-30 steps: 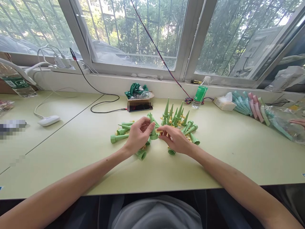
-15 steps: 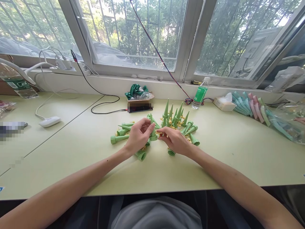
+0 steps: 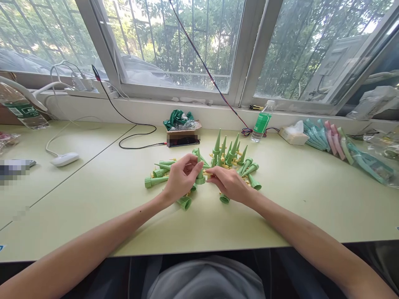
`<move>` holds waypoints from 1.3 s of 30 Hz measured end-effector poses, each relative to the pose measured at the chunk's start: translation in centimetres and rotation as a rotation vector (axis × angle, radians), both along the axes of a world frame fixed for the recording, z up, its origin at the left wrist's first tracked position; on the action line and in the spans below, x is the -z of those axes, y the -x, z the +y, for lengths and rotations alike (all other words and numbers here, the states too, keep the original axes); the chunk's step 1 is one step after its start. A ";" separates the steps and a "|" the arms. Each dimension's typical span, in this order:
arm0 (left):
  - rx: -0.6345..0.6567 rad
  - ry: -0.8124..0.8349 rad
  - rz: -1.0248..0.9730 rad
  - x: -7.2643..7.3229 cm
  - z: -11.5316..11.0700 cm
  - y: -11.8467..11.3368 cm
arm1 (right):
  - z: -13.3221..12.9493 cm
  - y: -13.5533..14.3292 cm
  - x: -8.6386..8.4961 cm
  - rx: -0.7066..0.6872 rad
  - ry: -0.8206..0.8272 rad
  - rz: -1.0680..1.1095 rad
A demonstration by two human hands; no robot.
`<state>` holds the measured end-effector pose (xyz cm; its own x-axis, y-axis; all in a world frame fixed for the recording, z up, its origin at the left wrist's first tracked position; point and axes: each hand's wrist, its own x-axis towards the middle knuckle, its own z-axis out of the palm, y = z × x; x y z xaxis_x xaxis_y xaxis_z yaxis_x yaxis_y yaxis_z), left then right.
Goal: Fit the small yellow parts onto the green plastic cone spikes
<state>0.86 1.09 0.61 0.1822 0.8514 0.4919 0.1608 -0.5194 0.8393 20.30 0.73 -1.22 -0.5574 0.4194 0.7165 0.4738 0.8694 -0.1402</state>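
My left hand (image 3: 183, 176) is closed around a green plastic plant watering spike (image 3: 200, 179), held tip up above the table. At the spike's right side, the thumb and fingers of my right hand (image 3: 229, 182) pinch its small yellow valve (image 3: 207, 171), partly hidden by the fingertips. Several more green spikes with yellow valves stand upright in a cluster (image 3: 232, 154) just behind my right hand. Others lie on their sides, some left of my left hand (image 3: 157, 181) and some right of my right hand (image 3: 254, 182).
Toward the window stand a small box with green wrapping (image 3: 182, 123), a phone (image 3: 183, 142) on a black cable, a water bottle (image 3: 262, 122) and a tissue box (image 3: 293, 135). Coloured plastic packets (image 3: 335, 141) lie at the right. A white mouse (image 3: 65, 159) rests on the left.
Both hands stay almost in place, still on the spike and its valve. No other thing has visibly moved.
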 end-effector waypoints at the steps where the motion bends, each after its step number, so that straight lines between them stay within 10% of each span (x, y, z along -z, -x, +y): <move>1: 0.005 0.022 -0.011 0.0 0.0 0.0 | 0.0 0.0 0.0 0.005 -0.018 -0.015; 39: -0.010 -0.098 0.105 0.2 -0.4 -0.1 | -0.3 0.1 -0.5 0.012 -0.097 -0.078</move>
